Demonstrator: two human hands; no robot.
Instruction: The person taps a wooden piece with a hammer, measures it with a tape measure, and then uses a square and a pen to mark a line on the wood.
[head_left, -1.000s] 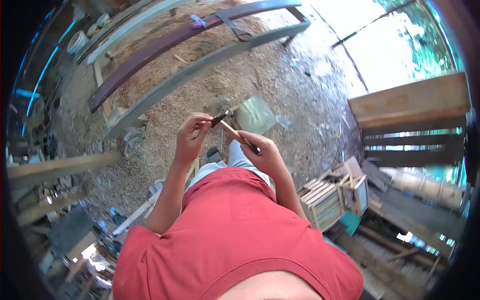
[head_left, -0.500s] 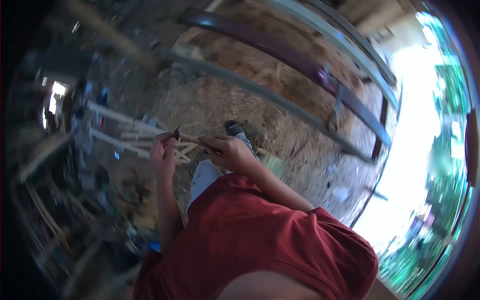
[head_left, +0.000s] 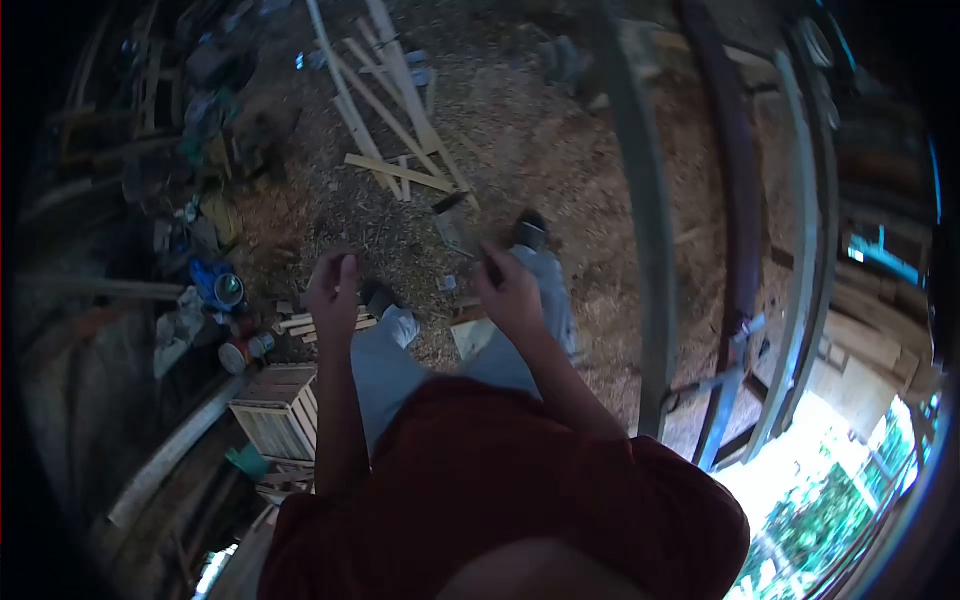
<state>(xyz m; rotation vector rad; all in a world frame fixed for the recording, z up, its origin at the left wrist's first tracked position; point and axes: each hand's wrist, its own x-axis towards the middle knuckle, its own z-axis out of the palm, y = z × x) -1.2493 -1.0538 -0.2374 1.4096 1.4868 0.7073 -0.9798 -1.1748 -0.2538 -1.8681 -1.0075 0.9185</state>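
Observation:
My right hand (head_left: 512, 295) is closed around the end of what looks like a hammer (head_left: 449, 203). Its dark head points up and away from me, and the handle is smeared by motion. To the left, apart from the tool, my left hand (head_left: 332, 285) is raised with thumb and fingers curled together. Whatever it may pinch is too small to name. Both hands are in front of my grey trousers, above the ground strewn with wood chips.
Long pale slats (head_left: 385, 95) lie crossed on the ground ahead. Tall rails (head_left: 650, 230) run along the right side. On the left are a slatted wooden crate (head_left: 275, 420), a paint can (head_left: 235, 356) and a blue container (head_left: 228, 288).
The view has turned, bringing the slats from the left to straight ahead. My hands have moved apart; the hammer's head is now away from my left hand.

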